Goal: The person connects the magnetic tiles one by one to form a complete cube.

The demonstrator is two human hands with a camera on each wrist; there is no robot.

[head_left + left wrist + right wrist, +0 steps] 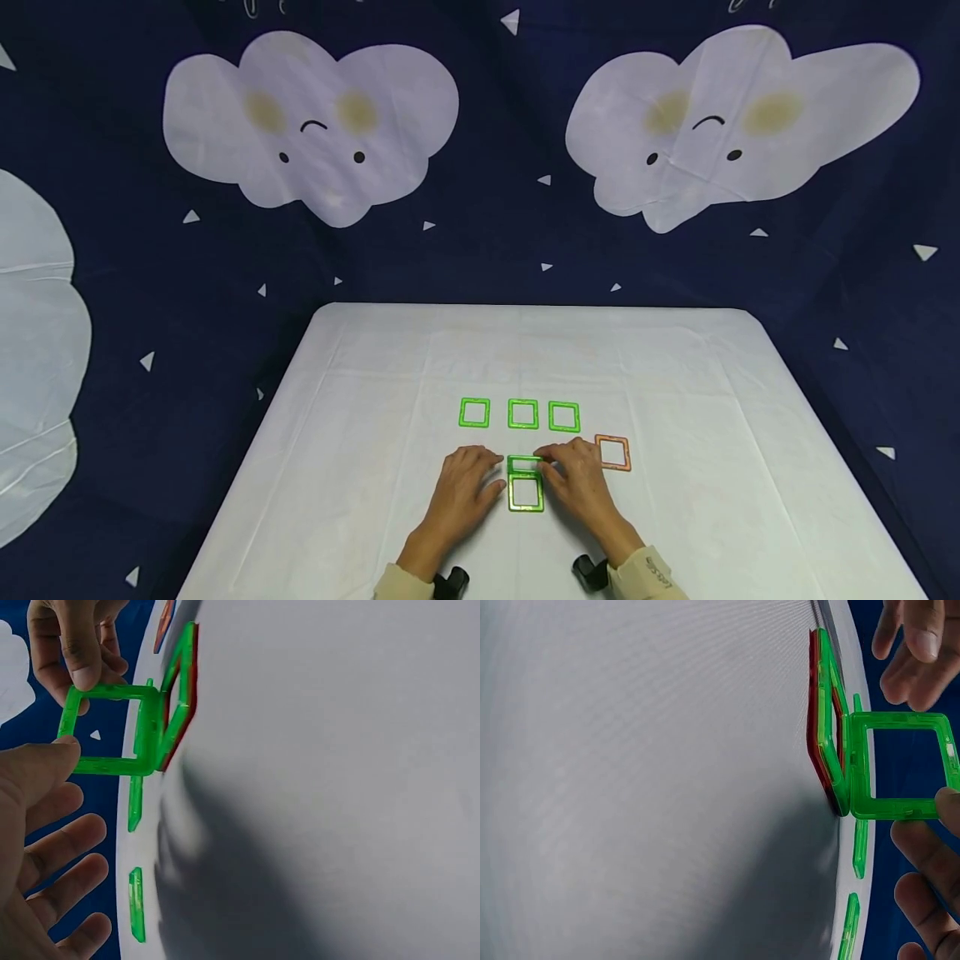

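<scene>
Room along bench [750, 500] left and right; upright green square [861, 766] blocks middle, three flat green squares [522, 427] far, orange square [612, 438] right.

Around the white, faintly creased worktop [480, 350] we see a dark blue cloth [495, 258], spreading behind it and along both sides. Beyond the worktop's far edge we find a left cloud [322, 96] and a right cloud [727, 150], each bearing yellow patches and small dark marks. Left of the worktop we see part of a third cloud [33, 350]; white triangles [191, 217] dot the cloth behind and beside it.
</scene>
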